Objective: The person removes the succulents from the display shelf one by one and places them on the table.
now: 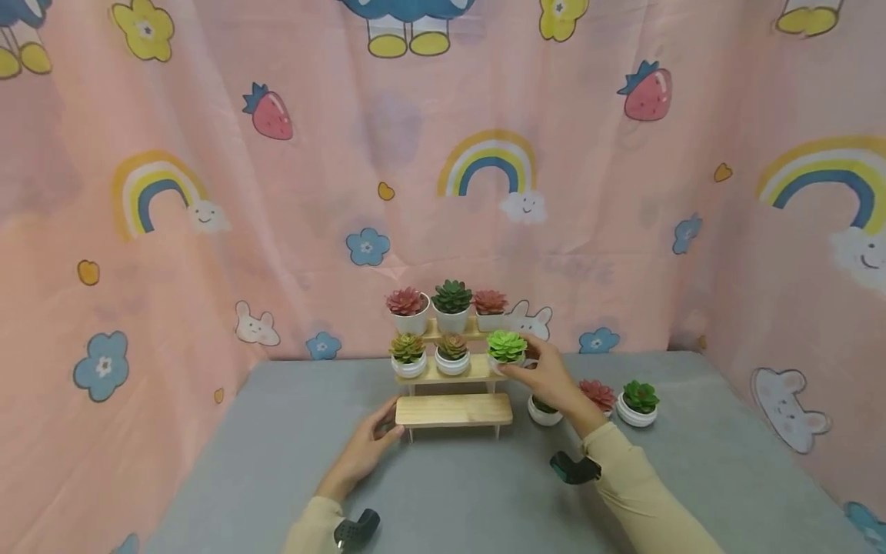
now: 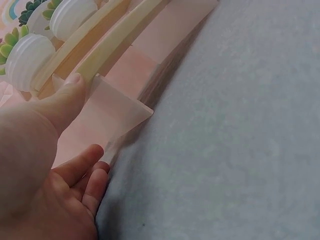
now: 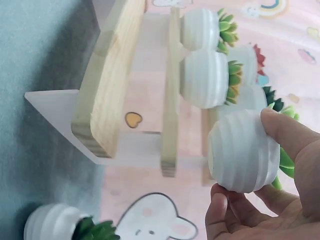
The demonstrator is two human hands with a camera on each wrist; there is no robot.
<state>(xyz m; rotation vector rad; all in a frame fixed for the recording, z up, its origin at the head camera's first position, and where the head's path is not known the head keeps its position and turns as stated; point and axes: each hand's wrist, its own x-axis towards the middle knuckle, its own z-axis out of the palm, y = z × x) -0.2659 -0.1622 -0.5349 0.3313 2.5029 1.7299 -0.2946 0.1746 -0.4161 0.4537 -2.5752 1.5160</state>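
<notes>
My right hand (image 1: 547, 373) grips a white ribbed pot (image 3: 244, 150) with a bright green succulent (image 1: 507, 346), thumb on one side and fingers on the other. It holds the pot over the right end of the middle tier of a wooden stand (image 1: 453, 412) with clear side panels. Left of it on that tier stand two potted succulents (image 1: 408, 354) with brownish-green leaves. My left hand (image 1: 367, 446) is at the left end of the bottom tier; in the left wrist view its thumb (image 2: 72, 92) touches the wood, other fingers loosely bent beside the clear panel (image 2: 112, 107).
The top tier bears a dark green succulent (image 1: 452, 298) between two reddish ones (image 1: 406, 302). Right of the stand, on the grey table (image 1: 291, 462), are a partly hidden pot (image 1: 544, 415), a red succulent (image 1: 597, 394) and a green one (image 1: 640, 398). A pink printed curtain (image 1: 311, 208) hangs behind.
</notes>
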